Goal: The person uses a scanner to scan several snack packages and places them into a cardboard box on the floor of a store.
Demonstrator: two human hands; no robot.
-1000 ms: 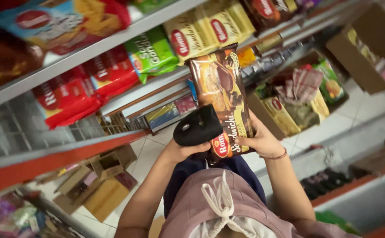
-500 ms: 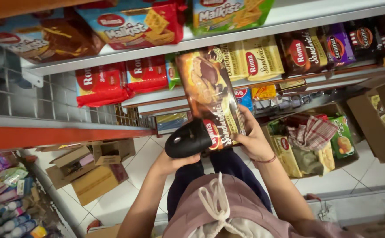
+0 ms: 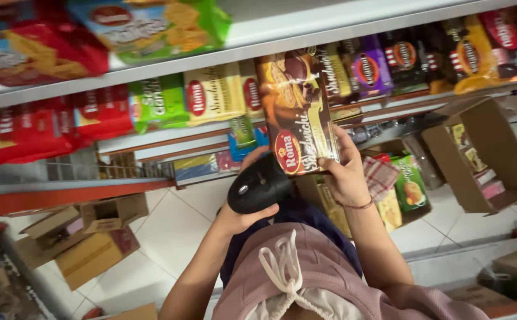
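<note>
My right hand [image 3: 347, 172] grips a tall brown snack packet [image 3: 297, 112] by its lower edge and holds it upright in front of the shelves. My left hand [image 3: 240, 218] holds a black handheld scanner [image 3: 259, 185] just left of and below the packet, its head close to the packet's lower corner. A thin bracelet circles my right wrist. My pink hooded top with white drawstrings fills the bottom of the view.
White shelves [image 3: 329, 26] carry red, green, yellow, purple and brown snack packets. An open cardboard box [image 3: 477, 157] with goods stands on the tiled floor at right; further boxes [image 3: 86, 237] lie at lower left. A red shelf edge [image 3: 63, 195] runs at left.
The view has swung so the shelves sit more level and closer. The packet and scanner stay in my hands, held together, now higher against the shelf rows.
</note>
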